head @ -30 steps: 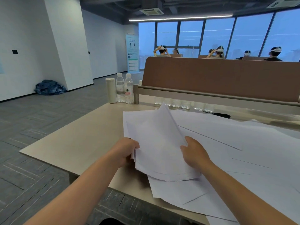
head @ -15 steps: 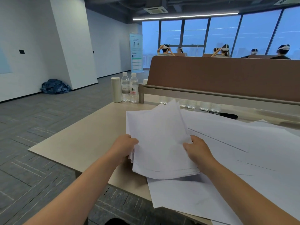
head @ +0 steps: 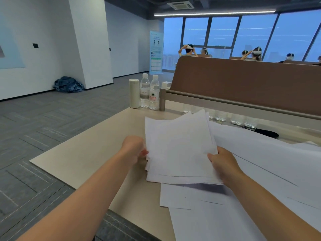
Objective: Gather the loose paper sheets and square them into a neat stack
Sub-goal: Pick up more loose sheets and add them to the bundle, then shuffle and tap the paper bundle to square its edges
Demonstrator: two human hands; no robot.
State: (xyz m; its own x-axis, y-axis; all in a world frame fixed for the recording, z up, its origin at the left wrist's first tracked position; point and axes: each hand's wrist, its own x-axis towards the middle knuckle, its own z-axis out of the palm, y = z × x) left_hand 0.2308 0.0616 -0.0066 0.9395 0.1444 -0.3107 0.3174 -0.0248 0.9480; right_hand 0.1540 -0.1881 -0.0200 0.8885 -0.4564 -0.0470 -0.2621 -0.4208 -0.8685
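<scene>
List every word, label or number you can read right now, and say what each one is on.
Nothing reads clearly.
On the front water bottle: a red label with a green logo, characters too blurred to read.
On the rear water bottle: a faint label, unreadable.
On the standing banner: printed lines, too small to read.
On the held paper sheets: no print visible.

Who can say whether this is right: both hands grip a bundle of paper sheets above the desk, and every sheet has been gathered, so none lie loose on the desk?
Not quite. The left hand and right hand do grip the bundle, but not every sheet is gathered: many loose sheets lie on the desk, to the bundle's right and beneath it. The head view shows this.
</scene>
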